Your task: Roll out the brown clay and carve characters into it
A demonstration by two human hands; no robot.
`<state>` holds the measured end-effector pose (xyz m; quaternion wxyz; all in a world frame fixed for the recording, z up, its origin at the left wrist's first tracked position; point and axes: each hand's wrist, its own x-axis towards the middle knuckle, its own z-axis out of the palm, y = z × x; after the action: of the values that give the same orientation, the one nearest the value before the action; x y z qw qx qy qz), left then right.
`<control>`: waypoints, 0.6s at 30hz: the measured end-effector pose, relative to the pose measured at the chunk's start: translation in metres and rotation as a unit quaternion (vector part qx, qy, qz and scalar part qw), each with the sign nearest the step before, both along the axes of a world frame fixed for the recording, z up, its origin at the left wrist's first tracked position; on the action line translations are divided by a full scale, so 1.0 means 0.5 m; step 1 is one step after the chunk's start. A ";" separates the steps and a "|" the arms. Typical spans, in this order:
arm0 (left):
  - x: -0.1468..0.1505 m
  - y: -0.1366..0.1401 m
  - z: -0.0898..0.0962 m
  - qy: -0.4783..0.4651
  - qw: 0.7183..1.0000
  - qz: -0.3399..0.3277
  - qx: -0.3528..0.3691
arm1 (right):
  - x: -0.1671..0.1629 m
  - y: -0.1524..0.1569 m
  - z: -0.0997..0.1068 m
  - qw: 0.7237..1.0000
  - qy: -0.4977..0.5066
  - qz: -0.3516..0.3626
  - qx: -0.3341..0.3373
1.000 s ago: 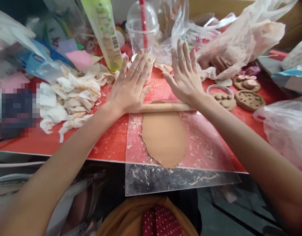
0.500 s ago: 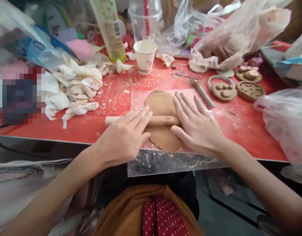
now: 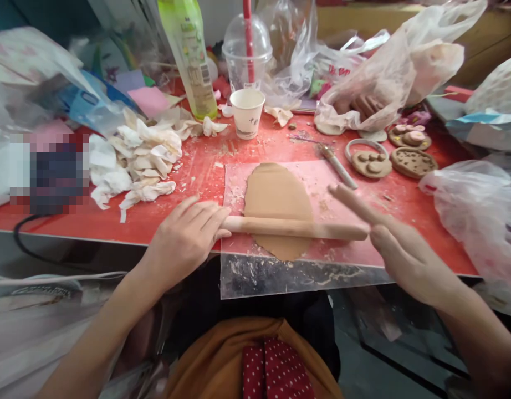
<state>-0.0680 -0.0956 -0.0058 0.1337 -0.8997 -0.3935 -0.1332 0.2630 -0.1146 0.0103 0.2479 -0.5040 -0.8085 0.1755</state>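
- Shifted since half a second ago: right hand, off the rolling pin and out to the right; left hand, out to the pin's left end; pin, nearer the slab's near end.
- Left grip: fingers bent down over the pin's left end, which I have hold of.
- Right grip: fingers straight, turned edge-on, nothing held; thumb at the pin's right end. Contact there I cannot tell.
- Rolling pin, wooden, one: lying crosswise over the nearer part of the clay slab.
- Clay slab, brown, oval, one: flat on the clear sheet.
- Clear sheet, one: on the red tabletop, overhanging its near edge.
- Stick-like tool, one: right of the slab.
- Paper cup, white, one: upright beyond the slab.
- Crumpled tissues, heap: to my left.
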 end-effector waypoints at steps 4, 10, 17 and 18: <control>-0.027 0.025 -0.006 -0.035 0.998 0.036 0.035 | 0.029 0.073 -0.009 0.976 -0.084 -0.189 0.063; -0.067 0.031 -0.021 -0.102 0.968 0.224 0.036 | 0.042 0.120 -0.058 0.960 -0.188 -0.202 0.048; -0.075 0.018 -0.046 -0.123 0.937 0.327 0.016 | 0.037 0.121 -0.069 0.932 -0.178 -0.272 0.161; -0.075 0.017 -0.044 -0.128 0.935 0.330 0.013 | 0.040 0.120 -0.064 0.926 -0.163 -0.278 0.195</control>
<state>-0.1054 -0.0874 -0.0277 0.1302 -0.6926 -0.6806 -0.2002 0.2832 -0.0547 -0.0215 0.2446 -0.6718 -0.6838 -0.1460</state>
